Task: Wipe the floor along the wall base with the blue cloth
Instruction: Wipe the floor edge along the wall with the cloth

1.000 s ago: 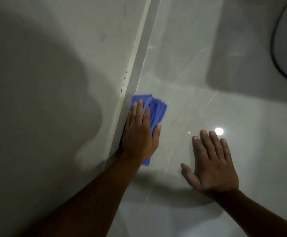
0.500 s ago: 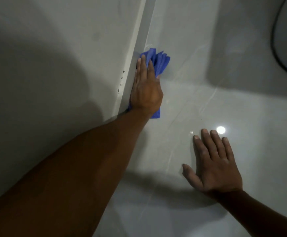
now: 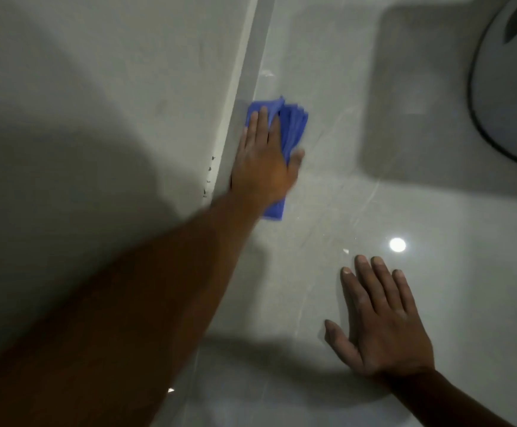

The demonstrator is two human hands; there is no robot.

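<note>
A folded blue cloth (image 3: 294, 127) lies flat on the glossy grey floor (image 3: 328, 195), right against the pale skirting strip (image 3: 245, 97) at the foot of the wall (image 3: 97, 87). My left hand (image 3: 263, 158) presses down on the cloth with fingers stretched forward, arm reaching out along the wall. The cloth shows beyond the fingertips and behind the wrist. My right hand (image 3: 383, 322) rests palm down on the floor, fingers spread, holding nothing.
A round white object with a dark rim (image 3: 504, 87) stands at the top right and casts a shadow on the floor. A bright lamp reflection (image 3: 397, 244) shows on the tiles. Small dark specks (image 3: 209, 174) mark the skirting.
My left hand pushed the cloth forward along the skirting, then drew it slightly back toward me. The right hand stayed planted on the floor.
</note>
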